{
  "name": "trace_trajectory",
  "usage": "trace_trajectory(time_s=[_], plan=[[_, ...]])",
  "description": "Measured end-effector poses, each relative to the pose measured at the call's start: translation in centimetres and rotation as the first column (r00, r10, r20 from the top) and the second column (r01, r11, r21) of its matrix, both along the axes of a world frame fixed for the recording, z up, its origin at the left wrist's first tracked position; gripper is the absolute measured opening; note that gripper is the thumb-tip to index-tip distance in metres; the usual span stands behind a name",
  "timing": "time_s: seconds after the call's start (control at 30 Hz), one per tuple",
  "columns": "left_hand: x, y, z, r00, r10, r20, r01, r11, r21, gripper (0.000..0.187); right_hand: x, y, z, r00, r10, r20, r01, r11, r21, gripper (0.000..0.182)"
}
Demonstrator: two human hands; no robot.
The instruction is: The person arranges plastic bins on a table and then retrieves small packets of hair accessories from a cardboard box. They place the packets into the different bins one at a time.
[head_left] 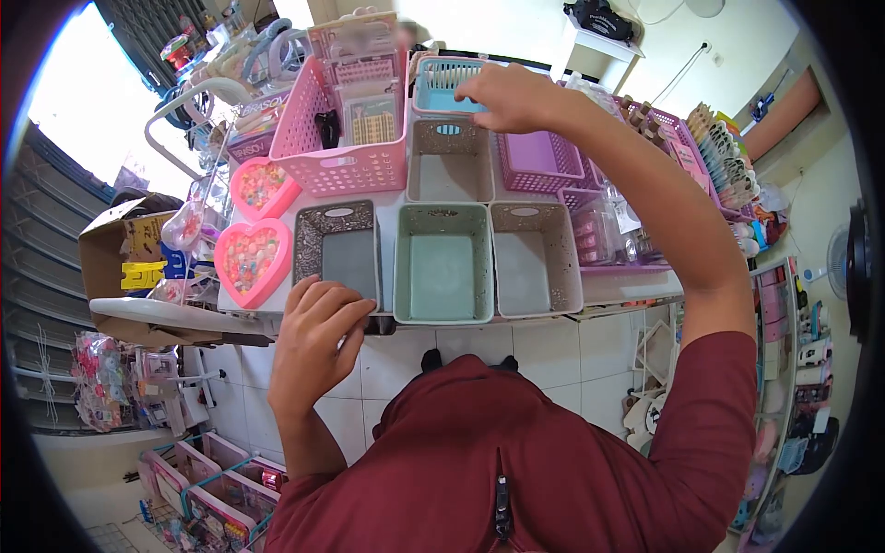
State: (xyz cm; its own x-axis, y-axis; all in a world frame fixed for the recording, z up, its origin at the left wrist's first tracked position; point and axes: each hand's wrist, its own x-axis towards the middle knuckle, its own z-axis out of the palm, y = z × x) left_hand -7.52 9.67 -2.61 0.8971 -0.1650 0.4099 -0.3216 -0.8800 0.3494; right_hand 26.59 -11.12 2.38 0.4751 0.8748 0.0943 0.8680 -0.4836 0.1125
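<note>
My left hand (321,334) rests at the front rim of a dark grey plastic basket (336,207), fingers lying loosely over the edge and thumb apart. My right arm reaches across the table, and my right hand (516,98) is closed around the front right corner of a light blue basket (426,92). Its index finger hangs inside that basket, with the thumb lower at the rim. Between the hands stand a taupe basket (449,189), a sage green basket (444,309) and another taupe basket (535,295).
Left of the baskets are a large pink basket (341,175) with packaged goods and two pink heart-shaped boxes of beads (251,263). Purple baskets (544,182) stand to the right. A cardboard box (101,263) sits at the left edge, and stocked shelves (784,323) line the right.
</note>
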Motion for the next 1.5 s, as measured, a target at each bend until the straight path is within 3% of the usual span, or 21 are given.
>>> trace_trajectory(time_s=[0.1,0.17,0.27,0.33,0.43,0.7,0.83,0.97,1.3,1.33,1.5], plan=[[0.3,0.0,0.0,0.999,-0.035,-0.006,0.035,0.999,-0.005,0.021,-4.0,-0.6,2.4,0.994,0.099,0.041,-0.102,0.991,0.081,0.031],[0.4,0.0,-0.2,0.999,-0.044,0.000,0.044,0.999,-0.018,0.021,-6.7,-1.5,3.0,0.960,0.269,0.074,-0.277,0.949,0.151,0.029],[1.0,0.2,-0.1,0.999,-0.046,0.022,0.047,0.999,-0.014,0.021,-11.8,-2.8,5.0,0.938,0.342,0.063,-0.347,0.933,0.095,0.027],[1.5,0.4,-0.1,0.998,-0.053,0.019,0.053,0.999,-0.012,0.021,-14.6,-3.8,5.4,0.928,0.372,-0.007,-0.371,0.928,0.009,0.026],[2.6,0.7,-0.2,0.997,-0.069,0.030,0.069,0.998,-0.001,0.021,-18.0,-4.9,4.5,0.893,0.424,-0.153,-0.425,0.905,0.025,0.027],[4.1,1.0,-0.4,0.994,-0.081,0.075,0.079,0.996,0.031,0.023,-23.0,-5.1,-1.0,0.914,0.405,0.002,-0.405,0.913,0.050,0.011],[2.8,1.8,0.0,1.000,-0.005,-0.014,0.005,1.000,0.006,0.022,-23.4,-5.0,-1.8,0.916,0.400,0.037,-0.401,0.915,0.042,0.006],[1.1,2.8,0.1,0.998,0.058,0.000,-0.058,0.996,0.073,0.025,-23.7,-4.1,-1.9,0.913,0.408,0.023,-0.409,0.911,0.048,0.007],[0.1,3.9,-0.5,0.999,0.032,0.026,-0.032,0.999,-0.005,0.020,-23.6,-1.9,-2.1,0.911,0.411,-0.019,-0.408,0.908,0.095,0.006],[0.1,3.9,-0.4,0.999,0.028,0.015,-0.028,1.000,-0.003,0.021,-23.5,-1.9,-2.1,0.910,0.410,-0.060,-0.404,0.910,0.098,0.012],[-0.1,4.0,0.0,1.000,0.005,-0.001,-0.005,1.000,0.008,0.029,-24.0,-1.7,-2.3,0.921,0.386,-0.063,-0.378,0.920,0.105,0.013]])
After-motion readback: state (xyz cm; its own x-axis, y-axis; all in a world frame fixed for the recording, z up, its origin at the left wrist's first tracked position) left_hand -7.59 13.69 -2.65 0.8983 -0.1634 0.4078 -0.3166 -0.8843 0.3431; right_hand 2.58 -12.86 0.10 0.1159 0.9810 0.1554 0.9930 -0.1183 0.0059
